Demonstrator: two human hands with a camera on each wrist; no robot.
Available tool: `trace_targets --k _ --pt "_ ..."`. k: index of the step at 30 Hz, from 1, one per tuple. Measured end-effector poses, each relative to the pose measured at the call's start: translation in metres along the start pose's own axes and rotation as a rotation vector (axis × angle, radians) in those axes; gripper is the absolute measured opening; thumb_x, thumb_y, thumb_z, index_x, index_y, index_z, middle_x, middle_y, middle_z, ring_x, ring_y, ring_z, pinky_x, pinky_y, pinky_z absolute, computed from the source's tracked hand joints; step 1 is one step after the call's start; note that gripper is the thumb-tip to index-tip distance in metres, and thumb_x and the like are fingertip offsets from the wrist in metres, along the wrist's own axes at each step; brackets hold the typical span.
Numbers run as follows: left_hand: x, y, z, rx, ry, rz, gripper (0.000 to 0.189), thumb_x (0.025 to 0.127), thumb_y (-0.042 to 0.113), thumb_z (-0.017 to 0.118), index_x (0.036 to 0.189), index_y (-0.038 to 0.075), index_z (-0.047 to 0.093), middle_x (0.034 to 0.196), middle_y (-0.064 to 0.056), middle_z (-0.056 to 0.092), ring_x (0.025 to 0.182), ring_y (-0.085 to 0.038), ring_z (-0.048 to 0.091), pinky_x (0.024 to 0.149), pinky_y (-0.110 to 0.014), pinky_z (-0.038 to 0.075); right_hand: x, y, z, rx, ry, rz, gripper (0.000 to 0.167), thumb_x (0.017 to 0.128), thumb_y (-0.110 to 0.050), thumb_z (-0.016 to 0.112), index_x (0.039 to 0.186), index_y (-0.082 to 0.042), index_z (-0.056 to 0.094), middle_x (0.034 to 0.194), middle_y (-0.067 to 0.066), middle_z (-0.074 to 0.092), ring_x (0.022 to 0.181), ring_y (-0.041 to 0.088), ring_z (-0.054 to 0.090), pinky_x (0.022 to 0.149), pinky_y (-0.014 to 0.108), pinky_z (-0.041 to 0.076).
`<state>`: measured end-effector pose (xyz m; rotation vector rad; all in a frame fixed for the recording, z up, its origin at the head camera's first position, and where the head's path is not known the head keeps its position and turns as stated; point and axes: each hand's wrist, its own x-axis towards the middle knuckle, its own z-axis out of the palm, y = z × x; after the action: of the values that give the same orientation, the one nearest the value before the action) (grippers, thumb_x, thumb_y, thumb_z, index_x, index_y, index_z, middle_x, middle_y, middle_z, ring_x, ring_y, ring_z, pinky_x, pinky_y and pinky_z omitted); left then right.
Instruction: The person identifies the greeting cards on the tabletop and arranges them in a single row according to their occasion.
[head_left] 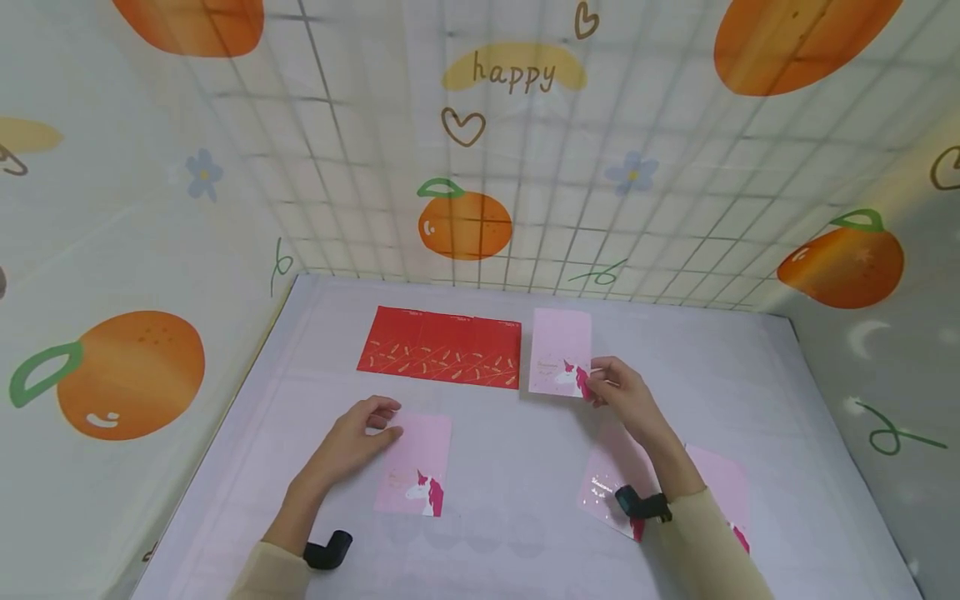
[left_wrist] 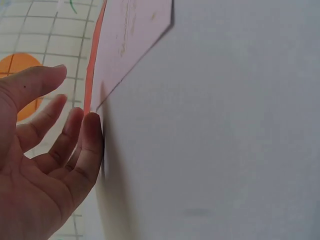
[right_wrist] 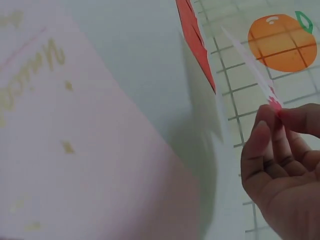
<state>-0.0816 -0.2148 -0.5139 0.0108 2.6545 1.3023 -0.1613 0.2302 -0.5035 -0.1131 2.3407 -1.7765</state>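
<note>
My right hand (head_left: 626, 402) pinches a pink card with a unicorn (head_left: 558, 346) by its lower right corner, beside the red printed sheets. Seen edge-on in the right wrist view, the held card (right_wrist: 256, 70) stands up between thumb and fingertips. My left hand (head_left: 348, 446) is at the upper left corner of another pink unicorn card (head_left: 416, 454) lying on the table. Its fingers are loosely bent with nothing between them in the left wrist view. Under my right forearm lies a third pink card (head_left: 600, 487), partly covered by the wrist camera.
Red sheets with gold print (head_left: 442, 346) lie in a row at the back of the white table (head_left: 510, 517). Another pink card (head_left: 723, 483) rests right of my right forearm, which partly hides it. A grid wall behind a fruit-patterned cloth (head_left: 540, 167) rises behind the table.
</note>
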Motion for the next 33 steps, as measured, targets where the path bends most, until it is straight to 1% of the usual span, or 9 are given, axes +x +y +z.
trace_targets --k 2,7,9,13,17,20,28,33 --pt "0.001 -0.003 -0.001 0.009 -0.01 -0.006 0.047 0.088 0.026 0.078 0.13 0.017 0.06 0.118 -0.004 0.062 0.107 -0.023 0.061 0.086 -0.042 0.056 0.001 -0.004 -0.001 -0.012 -0.007 0.025 0.031 0.101 -0.007 0.058 0.128 0.006 0.051 0.101 0.022 0.062 0.081 0.03 0.063 0.074 0.031 0.057" --pt "0.003 -0.005 -0.005 0.039 -0.042 -0.024 0.052 0.086 0.025 0.08 0.132 0.015 0.059 0.117 -0.004 0.062 0.106 -0.023 0.06 0.084 -0.04 0.057 0.01 0.001 -0.002 -0.01 -0.022 0.056 0.031 0.099 -0.003 0.056 0.128 0.008 0.051 0.1 0.021 0.063 0.08 0.027 0.062 0.073 0.032 0.056" --pt "0.004 -0.006 -0.006 0.051 -0.059 -0.031 0.052 0.086 0.024 0.08 0.133 0.015 0.059 0.116 -0.004 0.061 0.105 -0.022 0.059 0.084 -0.038 0.057 0.014 0.01 -0.003 -0.014 -0.024 0.061 0.032 0.099 -0.005 0.057 0.128 0.007 0.051 0.1 0.02 0.063 0.08 0.023 0.061 0.072 0.029 0.055" --pt "0.008 -0.008 -0.008 0.062 -0.081 -0.035 0.051 0.086 0.022 0.08 0.133 0.015 0.06 0.111 -0.002 0.06 0.101 -0.02 0.057 0.084 -0.037 0.055 0.018 0.012 -0.004 -0.058 -0.026 0.092 0.034 0.1 -0.008 0.057 0.13 0.005 0.051 0.102 0.019 0.064 0.082 0.024 0.059 0.073 0.029 0.053" --pt "0.01 -0.009 -0.009 0.07 -0.083 -0.043 0.051 0.086 0.021 0.08 0.132 0.015 0.06 0.106 -0.001 0.06 0.097 -0.02 0.057 0.081 -0.036 0.054 0.021 0.015 -0.003 -0.11 -0.027 0.129 0.036 0.101 -0.013 0.057 0.133 0.002 0.051 0.104 0.017 0.064 0.083 0.025 0.058 0.073 0.028 0.051" --pt "0.011 -0.009 -0.009 0.078 -0.082 -0.046 0.053 0.085 0.021 0.081 0.133 0.015 0.06 0.104 -0.002 0.059 0.095 -0.02 0.057 0.079 -0.035 0.054 0.022 0.017 -0.002 -0.121 -0.025 0.15 0.036 0.101 -0.014 0.058 0.133 0.001 0.052 0.102 0.016 0.063 0.081 0.025 0.057 0.071 0.028 0.052" --pt "0.012 -0.007 -0.006 0.098 -0.076 -0.073 0.055 0.083 0.02 0.083 0.133 0.014 0.06 0.103 -0.003 0.058 0.094 -0.021 0.056 0.077 -0.033 0.054 0.026 0.02 -0.004 -0.113 -0.029 0.166 0.034 0.1 -0.01 0.059 0.13 0.004 0.053 0.097 0.015 0.064 0.075 0.024 0.056 0.066 0.028 0.051" --pt "0.01 -0.004 -0.005 0.109 -0.064 -0.064 0.055 0.082 0.018 0.084 0.132 0.013 0.061 0.102 -0.003 0.057 0.092 -0.021 0.055 0.076 -0.033 0.054 0.028 0.022 -0.003 -0.14 -0.03 0.172 0.033 0.099 -0.012 0.06 0.128 0.003 0.055 0.096 0.015 0.066 0.076 0.024 0.057 0.064 0.029 0.051"
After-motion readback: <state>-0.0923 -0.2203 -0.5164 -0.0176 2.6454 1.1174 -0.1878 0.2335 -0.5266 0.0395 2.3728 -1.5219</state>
